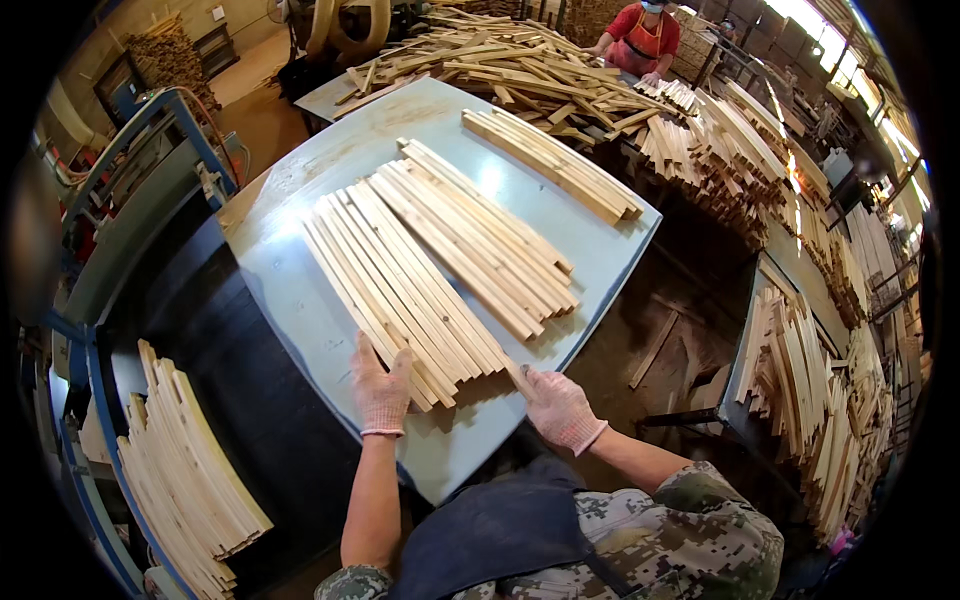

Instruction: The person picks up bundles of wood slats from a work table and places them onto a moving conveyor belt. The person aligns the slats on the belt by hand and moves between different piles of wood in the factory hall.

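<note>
A row of pale wooden strips (400, 290) lies side by side on the blue-grey tabletop (310, 180) in front of me. My left hand (382, 388), in a light knitted glove, rests against the row's near left edge, its thumb apart from the fingers. At the near right corner, my right hand (562, 408), gloved alike, is closed on the end of a wooden strip (518, 378) along the row's right side. A second group of strips (480, 240) lies just right of this row. Farther off, a third bundle (550, 165) sits near the table's far right edge.
Beyond the table rises a heap of loose wood pieces (520, 70), where a person in red (640, 45) stands. Cut strips (185, 460) lie on a dark surface at left, beside a blue metal frame (190, 135). More stacked strips (790, 370) fill a bench at right.
</note>
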`<action>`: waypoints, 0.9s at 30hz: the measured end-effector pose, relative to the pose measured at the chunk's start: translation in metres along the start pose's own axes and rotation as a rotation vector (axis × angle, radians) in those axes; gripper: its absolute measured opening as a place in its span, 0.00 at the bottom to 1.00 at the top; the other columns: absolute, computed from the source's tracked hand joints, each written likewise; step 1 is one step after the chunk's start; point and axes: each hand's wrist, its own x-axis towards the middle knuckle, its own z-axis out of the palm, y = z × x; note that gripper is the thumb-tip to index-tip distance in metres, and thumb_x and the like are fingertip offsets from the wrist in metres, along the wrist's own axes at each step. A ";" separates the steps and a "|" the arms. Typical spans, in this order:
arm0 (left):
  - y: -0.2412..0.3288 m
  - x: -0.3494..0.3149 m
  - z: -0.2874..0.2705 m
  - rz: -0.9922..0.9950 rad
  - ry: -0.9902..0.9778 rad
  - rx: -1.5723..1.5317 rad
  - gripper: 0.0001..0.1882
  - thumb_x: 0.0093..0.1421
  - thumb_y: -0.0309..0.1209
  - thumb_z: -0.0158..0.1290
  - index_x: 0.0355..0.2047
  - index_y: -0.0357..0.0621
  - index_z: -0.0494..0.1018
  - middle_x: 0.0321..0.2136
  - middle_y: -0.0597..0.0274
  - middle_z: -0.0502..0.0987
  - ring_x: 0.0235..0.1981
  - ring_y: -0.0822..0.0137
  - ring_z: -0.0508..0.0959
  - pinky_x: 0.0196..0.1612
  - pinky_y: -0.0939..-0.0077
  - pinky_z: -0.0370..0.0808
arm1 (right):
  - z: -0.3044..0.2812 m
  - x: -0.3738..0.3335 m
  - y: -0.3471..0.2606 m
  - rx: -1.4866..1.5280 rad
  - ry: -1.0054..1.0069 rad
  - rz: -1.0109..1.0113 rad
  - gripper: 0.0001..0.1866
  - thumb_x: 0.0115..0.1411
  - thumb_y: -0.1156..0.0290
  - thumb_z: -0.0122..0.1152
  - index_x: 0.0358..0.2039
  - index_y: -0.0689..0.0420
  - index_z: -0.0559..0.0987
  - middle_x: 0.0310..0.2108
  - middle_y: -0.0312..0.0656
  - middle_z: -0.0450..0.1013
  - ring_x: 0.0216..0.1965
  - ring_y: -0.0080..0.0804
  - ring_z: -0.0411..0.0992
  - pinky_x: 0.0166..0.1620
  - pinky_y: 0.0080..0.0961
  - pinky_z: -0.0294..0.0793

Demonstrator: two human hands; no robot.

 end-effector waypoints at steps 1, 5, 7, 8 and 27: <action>-0.005 -0.002 -0.004 -0.025 0.011 -0.003 0.44 0.60 0.42 0.66 0.72 0.36 0.63 0.57 0.39 0.75 0.58 0.40 0.77 0.61 0.51 0.74 | 0.004 -0.005 -0.014 0.021 -0.051 0.007 0.33 0.59 0.66 0.62 0.65 0.65 0.72 0.42 0.58 0.80 0.50 0.57 0.78 0.55 0.47 0.78; -0.028 -0.011 -0.015 -0.008 0.040 -0.035 0.44 0.59 0.42 0.67 0.71 0.36 0.64 0.59 0.38 0.74 0.58 0.40 0.77 0.63 0.52 0.74 | 0.007 0.015 -0.045 0.047 -0.219 0.115 0.35 0.58 0.68 0.61 0.66 0.65 0.69 0.49 0.62 0.77 0.54 0.60 0.76 0.57 0.48 0.77; -0.031 -0.018 -0.013 0.082 0.090 0.031 0.46 0.58 0.43 0.68 0.72 0.36 0.63 0.63 0.34 0.71 0.62 0.39 0.74 0.66 0.52 0.70 | -0.009 0.052 -0.075 -0.047 -0.350 0.114 0.30 0.56 0.70 0.60 0.60 0.65 0.71 0.50 0.63 0.78 0.55 0.62 0.76 0.58 0.47 0.78; -0.024 -0.019 -0.009 0.179 0.130 0.096 0.48 0.58 0.43 0.68 0.74 0.36 0.61 0.66 0.30 0.68 0.66 0.38 0.71 0.70 0.52 0.67 | 0.006 0.064 -0.062 -0.131 -0.317 0.025 0.27 0.54 0.69 0.61 0.54 0.65 0.72 0.46 0.63 0.79 0.51 0.63 0.78 0.56 0.48 0.79; -0.166 -0.138 -0.257 -0.240 0.095 0.797 0.48 0.63 0.58 0.56 0.73 0.36 0.63 0.74 0.27 0.56 0.77 0.34 0.54 0.80 0.43 0.41 | 0.172 0.003 -0.319 0.003 -0.659 -0.398 0.33 0.55 0.60 0.65 0.56 0.68 0.68 0.45 0.61 0.79 0.47 0.55 0.82 0.50 0.46 0.83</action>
